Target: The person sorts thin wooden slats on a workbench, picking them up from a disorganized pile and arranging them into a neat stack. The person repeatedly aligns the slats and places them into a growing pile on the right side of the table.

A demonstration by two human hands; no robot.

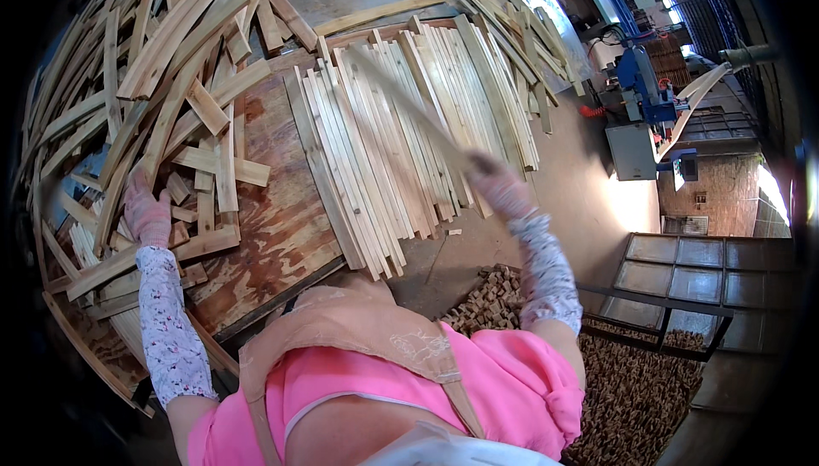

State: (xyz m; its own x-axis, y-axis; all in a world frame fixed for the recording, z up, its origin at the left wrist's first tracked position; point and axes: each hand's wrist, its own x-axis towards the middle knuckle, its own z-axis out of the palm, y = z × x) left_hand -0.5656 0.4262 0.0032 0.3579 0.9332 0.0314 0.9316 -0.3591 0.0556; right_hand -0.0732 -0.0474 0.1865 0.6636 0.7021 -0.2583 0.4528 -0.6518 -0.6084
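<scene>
My right hand [502, 186], in a pale glove, is closed around one end of a wooden strip [409, 107]. The strip is blurred and slants up to the left above a row of pale strips [384, 142] lying side by side. My left hand [147, 210], also gloved, rests on the jumbled wood pile [205, 107] at the left. Its fingers are extended and apart against the lower end of a long board [166, 129]. Part of the fingers blends with the wood around them.
A worn plywood tabletop [277, 210] lies under the pile. More strips [520, 39] are stacked beyond the row. Small wood blocks [488, 302] are heaped on the floor, and a bin of cut pieces [636, 398] stands at lower right. A blue machine [644, 90] is at far right.
</scene>
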